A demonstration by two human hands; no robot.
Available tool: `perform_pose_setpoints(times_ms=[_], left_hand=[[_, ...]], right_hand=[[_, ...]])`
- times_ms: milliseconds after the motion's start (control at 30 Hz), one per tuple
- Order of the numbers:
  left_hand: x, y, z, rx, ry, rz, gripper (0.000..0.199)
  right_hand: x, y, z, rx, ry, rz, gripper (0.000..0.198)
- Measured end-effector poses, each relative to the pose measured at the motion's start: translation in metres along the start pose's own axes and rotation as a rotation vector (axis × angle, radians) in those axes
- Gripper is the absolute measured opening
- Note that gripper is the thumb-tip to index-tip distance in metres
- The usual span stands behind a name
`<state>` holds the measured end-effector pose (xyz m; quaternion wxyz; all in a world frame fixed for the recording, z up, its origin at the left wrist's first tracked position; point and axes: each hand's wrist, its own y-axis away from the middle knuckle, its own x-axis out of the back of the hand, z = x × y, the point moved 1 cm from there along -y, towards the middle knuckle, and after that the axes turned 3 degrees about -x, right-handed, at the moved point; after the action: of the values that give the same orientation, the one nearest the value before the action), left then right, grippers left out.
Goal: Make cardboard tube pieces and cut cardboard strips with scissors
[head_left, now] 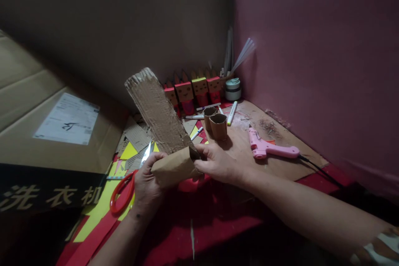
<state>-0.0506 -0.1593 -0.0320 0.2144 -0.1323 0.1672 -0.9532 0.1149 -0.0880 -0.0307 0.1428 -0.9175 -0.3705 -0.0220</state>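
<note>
A long strip of cardboard is bent over at its near end, its ribbed length slanting up to the left. My left hand is closed on the left side of the folded part. At the right side of the fold, my right hand grips the edge, its fingertips partly hidden behind the cardboard. Beyond my right hand, two short cardboard tubes stand upright against each other. Red-handled scissors lie beside my left wrist, partly covered by it.
A pink glue gun lies at right, its black cord trailing off. Several box-headed cardboard figures line the back wall near a lidded jar and glue sticks. Markers and yellow paper are scattered about. A large carton stands left.
</note>
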Motion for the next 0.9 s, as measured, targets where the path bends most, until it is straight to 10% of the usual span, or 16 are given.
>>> perform_pose_setpoints(times_ms=[467,900], left_hand=[[0.006,0.003,-0.011,-0.437,-0.247,-0.133,0.022],[-0.001,-0.002,-0.009,-0.186,-0.039,-0.085,0.024]], right_hand=[[0.0,-0.004,0.005,-0.146,-0.296,-0.08,0.014],[0.001,-0.004,0.005,-0.216,-0.347,-0.057,0.03]])
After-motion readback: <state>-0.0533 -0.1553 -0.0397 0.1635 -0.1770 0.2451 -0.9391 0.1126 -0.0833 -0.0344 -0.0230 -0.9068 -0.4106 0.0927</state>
